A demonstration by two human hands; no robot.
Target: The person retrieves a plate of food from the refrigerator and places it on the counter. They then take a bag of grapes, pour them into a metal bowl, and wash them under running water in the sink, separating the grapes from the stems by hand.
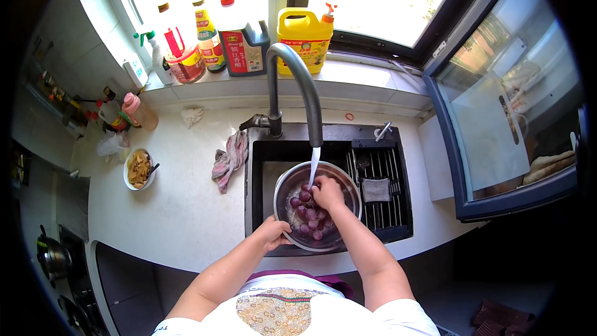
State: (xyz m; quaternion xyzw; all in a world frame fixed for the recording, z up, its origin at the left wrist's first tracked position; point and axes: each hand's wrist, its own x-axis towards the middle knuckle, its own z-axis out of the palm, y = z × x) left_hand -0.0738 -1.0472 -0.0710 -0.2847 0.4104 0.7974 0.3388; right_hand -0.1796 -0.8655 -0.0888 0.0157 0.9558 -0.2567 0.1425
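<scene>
Directly under the faucet (297, 81), left hand (273, 231) grips the steel bowl (350, 194) rim steady; right hand (328, 191) loosely cups grapes (305, 196) for rinsing.

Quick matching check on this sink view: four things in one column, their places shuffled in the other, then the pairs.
1. left hand
2. right hand
3. rag
4. yellow jug

a. on the windowsill
b. in the water among the grapes
c. on the counter left of the sink
d. on the rim of the steel bowl

Pairs: 1-d, 2-b, 3-c, 4-a
</scene>
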